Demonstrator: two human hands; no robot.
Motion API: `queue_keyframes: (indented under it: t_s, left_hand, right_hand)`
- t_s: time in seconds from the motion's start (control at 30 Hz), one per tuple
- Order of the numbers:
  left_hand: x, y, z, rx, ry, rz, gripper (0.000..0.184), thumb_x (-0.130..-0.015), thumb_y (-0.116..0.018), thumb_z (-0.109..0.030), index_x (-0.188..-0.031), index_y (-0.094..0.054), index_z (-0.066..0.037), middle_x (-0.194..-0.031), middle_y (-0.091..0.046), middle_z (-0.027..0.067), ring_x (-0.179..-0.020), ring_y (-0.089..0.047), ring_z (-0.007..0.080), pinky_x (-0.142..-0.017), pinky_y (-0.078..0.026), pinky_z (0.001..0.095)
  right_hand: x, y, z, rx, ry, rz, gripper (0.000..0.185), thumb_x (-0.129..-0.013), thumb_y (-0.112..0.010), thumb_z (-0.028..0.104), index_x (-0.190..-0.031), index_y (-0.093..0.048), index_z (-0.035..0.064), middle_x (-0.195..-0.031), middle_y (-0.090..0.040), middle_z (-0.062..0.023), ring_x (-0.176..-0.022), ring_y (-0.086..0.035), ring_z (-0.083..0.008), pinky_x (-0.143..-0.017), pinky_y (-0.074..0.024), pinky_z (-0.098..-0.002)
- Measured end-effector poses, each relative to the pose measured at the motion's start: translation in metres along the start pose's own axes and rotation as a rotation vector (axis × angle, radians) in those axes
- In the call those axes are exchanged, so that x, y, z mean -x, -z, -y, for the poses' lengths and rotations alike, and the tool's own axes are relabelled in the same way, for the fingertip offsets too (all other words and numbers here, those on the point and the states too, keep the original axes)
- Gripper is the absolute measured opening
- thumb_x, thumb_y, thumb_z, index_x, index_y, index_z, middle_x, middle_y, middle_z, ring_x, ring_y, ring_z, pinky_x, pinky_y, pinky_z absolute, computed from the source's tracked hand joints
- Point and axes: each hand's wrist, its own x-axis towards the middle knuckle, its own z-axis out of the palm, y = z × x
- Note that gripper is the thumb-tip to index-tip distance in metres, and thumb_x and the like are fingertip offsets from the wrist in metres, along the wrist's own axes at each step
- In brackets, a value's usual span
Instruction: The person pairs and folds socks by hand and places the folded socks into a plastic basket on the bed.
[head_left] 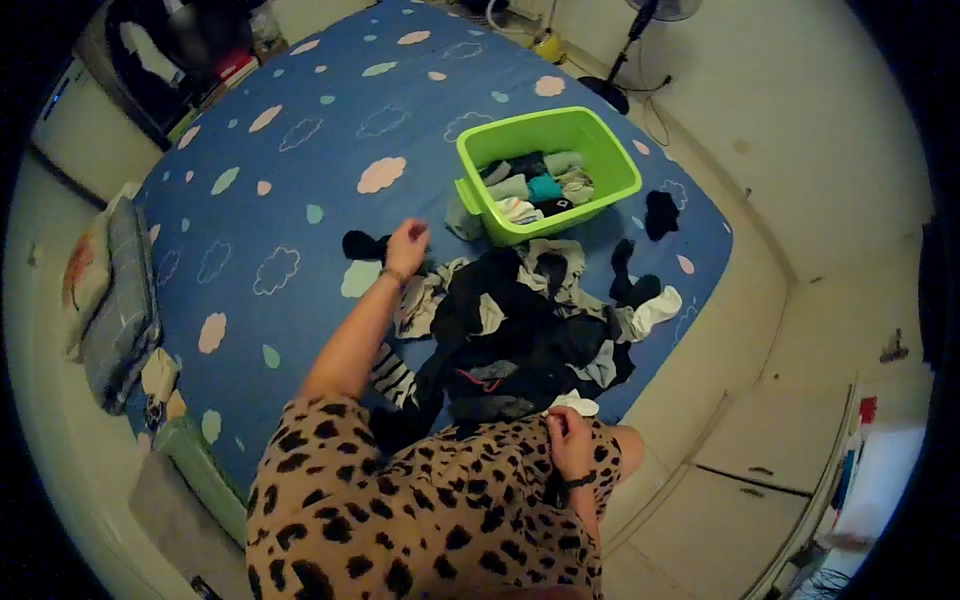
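Observation:
My left hand (408, 246) reaches over the bed beside a black sock (364, 246), its fingers curled; whether it grips anything is hard to make out. Near my lap, my right hand (570, 440) has its fingers drawn together next to a small white cloth (576, 403). Between my hands and beyond them spreads a heap of dark and grey clothes (520, 310). A striped piece (392, 376) lies at the heap's left edge. Behind the heap stands a green bin (610, 190) holding several rolled garments.
The bed (300, 200) has a blue patterned sheet. A black sock (661, 215) lies right of the bin, and a white sock (657, 310) at the heap's right side. Pillows (120, 300) rest at the left edge. A fan (640, 40) stands behind the bed.

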Motion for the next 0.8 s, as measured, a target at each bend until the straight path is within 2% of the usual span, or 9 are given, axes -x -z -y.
queue_keyframes:
  t_s: [0.07,0.13,0.23,0.33,0.43,0.47,0.6,0.77,0.8]
  left_hand:
    - [-0.064,-0.072,0.062,-0.031,0.193,-0.071,0.027,-0.083,-0.066,-0.020,-0.102,-0.062,-0.001,-0.091,-0.066,0.0135,-0.078,-0.063,0.0212,-0.069,-0.050,0.0319]
    - [-0.083,-0.102,0.057,-0.159,0.279,-0.092,0.031,-0.081,-0.067,-0.023,-0.104,-0.061,-0.002,-0.091,-0.065,0.0144,-0.078,-0.062,0.0225,-0.068,-0.050,0.0329]
    - [-0.092,-0.115,0.024,-0.556,0.357,0.222,0.042,-0.079,-0.068,-0.027,-0.112,-0.057,-0.003,-0.095,-0.064,0.0145,-0.076,-0.063,0.0261,-0.063,-0.051,0.0376]
    - [-0.064,-0.075,-0.012,0.553,0.664,0.334,0.044,-0.089,-0.060,-0.030,-0.123,-0.053,-0.002,-0.111,-0.063,0.0164,-0.095,-0.064,0.0313,-0.081,-0.053,0.0437]
    - [-0.018,-0.025,-0.023,1.314,0.573,0.468,0.043,-0.096,-0.052,-0.029,-0.130,-0.047,-0.001,-0.129,-0.055,0.0160,-0.118,-0.054,0.0303,-0.101,-0.043,0.0452]
    - [-0.006,-0.007,-0.033,1.302,0.579,0.458,0.043,-0.096,-0.052,-0.029,-0.130,-0.047,-0.001,-0.129,-0.055,0.0160,-0.118,-0.054,0.0303,-0.101,-0.043,0.0452]
    - [0.044,0.046,-0.104,1.346,0.509,0.617,0.048,-0.097,-0.050,-0.026,-0.134,-0.040,0.003,-0.136,-0.048,0.0196,-0.126,-0.047,0.0314,-0.107,-0.038,0.0447]
    - [0.078,0.043,-0.167,1.415,0.484,0.929,0.052,-0.097,-0.050,-0.027,-0.139,-0.034,-0.001,-0.138,-0.044,0.0242,-0.127,-0.045,0.0349,-0.108,-0.037,0.0463]
    - [0.085,0.035,-0.175,1.344,0.479,0.949,0.053,-0.098,-0.047,-0.035,-0.138,-0.037,-0.002,-0.137,-0.045,0.0247,-0.126,-0.047,0.0354,-0.106,-0.038,0.0487]
  right_hand:
    - [0.005,0.000,0.000,0.025,0.049,-0.057,0.016,-0.089,-0.060,0.013,-0.101,-0.060,0.0021,-0.089,-0.064,-0.0138,-0.076,-0.063,-0.0259,-0.069,-0.0492,-0.0336]
    - [0.009,-0.001,0.003,0.019,0.010,-0.089,0.015,-0.089,-0.060,0.013,-0.100,-0.061,0.0026,-0.089,-0.064,-0.0133,-0.076,-0.063,-0.0254,-0.069,-0.0494,-0.0336]
    - [0.009,0.004,0.010,0.025,-0.023,-0.138,0.016,-0.089,-0.061,0.014,-0.101,-0.061,0.0028,-0.089,-0.065,-0.0130,-0.076,-0.064,-0.0252,-0.069,-0.0498,-0.0340]
    - [0.010,-0.001,0.000,-0.044,0.002,-0.168,0.015,-0.092,-0.059,0.015,-0.101,-0.061,0.0021,-0.086,-0.063,-0.0080,-0.078,-0.059,-0.0177,-0.070,-0.0475,-0.0297]
    - [0.002,-0.003,-0.001,-0.020,0.016,-0.132,0.015,-0.092,-0.059,0.014,-0.100,-0.060,0.0015,-0.085,-0.062,-0.0077,-0.076,-0.058,-0.0173,-0.069,-0.0470,-0.0291]
    - [-0.001,-0.001,0.009,-0.008,-0.024,-0.098,0.017,-0.088,-0.060,0.017,-0.099,-0.061,0.0033,-0.090,-0.064,-0.0138,-0.081,-0.064,-0.0279,-0.071,-0.0499,-0.0353]
    - [-0.007,-0.007,0.009,0.014,-0.005,-0.007,0.017,-0.087,-0.060,0.015,-0.098,-0.061,0.0019,-0.088,-0.064,-0.0141,-0.079,-0.063,-0.0301,-0.071,-0.0492,-0.0353]
    - [-0.010,0.002,0.028,-0.118,0.013,0.013,0.019,-0.087,-0.062,0.014,-0.101,-0.061,0.0010,-0.086,-0.064,-0.0123,-0.078,-0.062,-0.0243,-0.071,-0.0485,-0.0324]
    - [-0.012,0.005,0.036,-0.170,0.061,-0.010,0.017,-0.096,-0.054,0.014,-0.104,-0.059,0.0003,-0.090,-0.064,-0.0074,-0.075,-0.056,-0.0141,-0.069,-0.0471,-0.0289]
